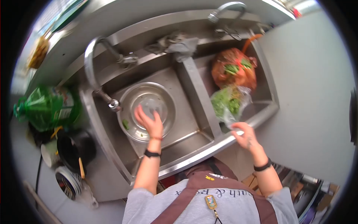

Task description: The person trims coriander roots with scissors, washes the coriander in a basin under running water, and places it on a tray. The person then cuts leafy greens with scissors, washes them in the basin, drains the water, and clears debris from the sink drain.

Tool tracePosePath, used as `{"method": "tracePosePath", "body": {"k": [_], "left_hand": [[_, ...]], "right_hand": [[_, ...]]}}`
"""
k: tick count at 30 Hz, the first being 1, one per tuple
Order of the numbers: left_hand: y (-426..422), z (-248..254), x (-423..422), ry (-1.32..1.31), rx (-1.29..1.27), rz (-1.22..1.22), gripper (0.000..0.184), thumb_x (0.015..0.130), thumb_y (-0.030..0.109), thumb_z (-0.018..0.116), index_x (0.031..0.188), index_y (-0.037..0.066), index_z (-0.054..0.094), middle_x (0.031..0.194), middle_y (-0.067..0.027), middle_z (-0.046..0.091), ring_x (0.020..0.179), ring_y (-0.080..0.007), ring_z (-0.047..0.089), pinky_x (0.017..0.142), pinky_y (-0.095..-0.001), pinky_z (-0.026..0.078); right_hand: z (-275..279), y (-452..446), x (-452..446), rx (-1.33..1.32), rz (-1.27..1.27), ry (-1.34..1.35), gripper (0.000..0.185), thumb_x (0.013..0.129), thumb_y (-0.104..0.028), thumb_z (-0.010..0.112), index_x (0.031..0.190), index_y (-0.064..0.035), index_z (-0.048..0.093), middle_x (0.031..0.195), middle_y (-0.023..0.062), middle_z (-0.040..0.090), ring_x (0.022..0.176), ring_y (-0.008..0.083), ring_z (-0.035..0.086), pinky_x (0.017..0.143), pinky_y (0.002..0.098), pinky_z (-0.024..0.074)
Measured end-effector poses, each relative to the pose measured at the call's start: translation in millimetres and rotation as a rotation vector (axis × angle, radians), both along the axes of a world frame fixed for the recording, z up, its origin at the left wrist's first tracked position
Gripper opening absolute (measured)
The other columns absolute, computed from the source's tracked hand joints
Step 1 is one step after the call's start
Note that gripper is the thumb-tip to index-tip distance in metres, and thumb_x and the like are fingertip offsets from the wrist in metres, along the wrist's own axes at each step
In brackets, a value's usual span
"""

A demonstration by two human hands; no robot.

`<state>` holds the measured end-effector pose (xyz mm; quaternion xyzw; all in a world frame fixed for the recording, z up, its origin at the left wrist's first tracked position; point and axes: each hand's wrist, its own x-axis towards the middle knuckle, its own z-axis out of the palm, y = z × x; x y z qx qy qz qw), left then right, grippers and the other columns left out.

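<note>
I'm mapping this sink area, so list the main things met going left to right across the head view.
Green bottle → metal bowl → clear bag of greens → pale flat surface.

On the grey shirt (233, 205), "uth" and "&" can be read; the green bottle's label (68, 102) is too blurred.

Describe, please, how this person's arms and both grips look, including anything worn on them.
The left grip and right grip are ungloved hands. A black wristband circles each forearm, and a thin reddish bracelet sits on the left wrist. A small dark marking near the right wrist is unreadable. The T-shirt sleeves are short and grey.
</note>
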<state>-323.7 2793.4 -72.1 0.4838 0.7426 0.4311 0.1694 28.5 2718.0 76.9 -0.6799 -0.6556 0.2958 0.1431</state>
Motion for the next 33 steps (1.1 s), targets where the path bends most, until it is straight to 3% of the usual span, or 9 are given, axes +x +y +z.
{"method": "tracePosePath", "body": {"k": [4,7,12,17,18,21,24,28,33], "left_hand": [[145,45,2,0.047,0.436,0.027,0.075,0.078,0.011,0.064,0.142,-0.003,0.027,0.144,-0.0259,0.027,0.136,-0.0398,0.025,0.112,-0.0473,0.022],[201,38,-3,-0.015,0.421,-0.002,0.074,0.077,0.013,0.065,0.141,-0.001,0.029,0.141,-0.0261,0.033,0.134,-0.0386,0.029,0.111,-0.0445,0.025],[207,29,0,-0.079,0.236,-0.182,0.063,0.079,0.016,0.064,0.135,-0.001,0.04,0.139,-0.0248,0.038,0.132,-0.0387,0.032,0.11,-0.0445,0.027],[161,53,72,0.233,0.429,-0.118,0.05,0.079,0.012,0.061,0.126,0.0,0.05,0.135,-0.0212,0.044,0.129,-0.0381,0.035,0.107,-0.0446,0.03],[147,61,108,-0.208,0.409,-0.374,0.041,0.079,0.009,0.058,0.119,0.001,0.056,0.13,-0.0209,0.048,0.123,-0.0361,0.042,0.104,-0.0429,0.035],[85,44,212,-0.372,0.024,-1.02,0.024,0.082,0.01,0.061,0.105,0.003,0.063,0.092,-0.0117,0.067,0.087,-0.0272,0.065,0.081,-0.0374,0.051],[58,5,282,-0.053,-0.687,-1.284,0.066,0.079,0.03,0.068,0.132,-0.004,0.044,0.128,-0.0279,0.051,0.121,-0.0346,0.051,0.101,-0.0419,0.04],[47,-35,313,0.214,-0.873,-0.984,0.117,0.073,0.039,0.075,0.148,0.002,-0.007,0.148,-0.0355,0.009,0.139,-0.0461,0.016,0.114,-0.0414,0.022],[65,-58,346,0.166,-0.919,-0.833,0.138,0.059,0.052,0.083,0.148,0.01,-0.014,0.149,-0.032,0.014,0.139,-0.043,0.018,0.114,-0.0443,0.022]], "right_hand": [[-41,-14,-38,-0.077,0.318,-0.033,0.037,0.072,-0.011,0.071,0.106,0.0005,0.062,0.097,0.019,0.063,0.097,0.0362,0.057,0.086,0.0417,0.0471],[-44,-15,-57,-0.132,0.348,-0.089,0.042,0.072,-0.014,0.071,0.108,0.0033,0.059,0.1,0.0205,0.061,0.102,0.0371,0.055,0.09,0.0416,0.0451],[-47,-15,-50,-0.118,0.271,-0.007,0.041,0.074,-0.012,0.069,0.111,0.0024,0.058,0.103,0.0193,0.061,0.103,0.0361,0.055,0.09,0.0416,0.0453],[-52,-8,-50,-0.069,0.243,0.078,0.04,0.075,-0.011,0.067,0.111,0.0016,0.058,0.104,0.0182,0.06,0.104,0.0354,0.054,0.09,0.0412,0.0451],[-50,-9,-50,-0.055,0.243,0.084,0.04,0.074,-0.011,0.067,0.111,0.0015,0.058,0.104,0.0181,0.059,0.104,0.0352,0.054,0.09,0.0411,0.045],[-56,-9,-47,-0.066,0.305,0.075,0.041,0.073,-0.011,0.066,0.112,0.0005,0.058,0.101,0.0173,0.059,0.101,0.0346,0.053,0.09,0.0417,0.0451],[-52,-12,-38,-0.13,0.363,0.088,0.039,0.072,-0.013,0.065,0.107,0.001,0.059,0.098,0.0172,0.059,0.099,0.035,0.054,0.088,0.0419,0.0461],[-52,-6,-9,-0.148,0.402,0.194,0.032,0.07,-0.013,0.064,0.098,0.0018,0.06,0.091,0.0184,0.061,0.094,0.0354,0.056,0.084,0.0421,0.0478],[-83,19,40,-0.275,0.427,0.473,0.023,0.07,-0.013,0.062,0.089,0.001,0.061,0.083,0.0192,0.063,0.087,0.0372,0.06,0.077,0.0437,0.0495]]}}
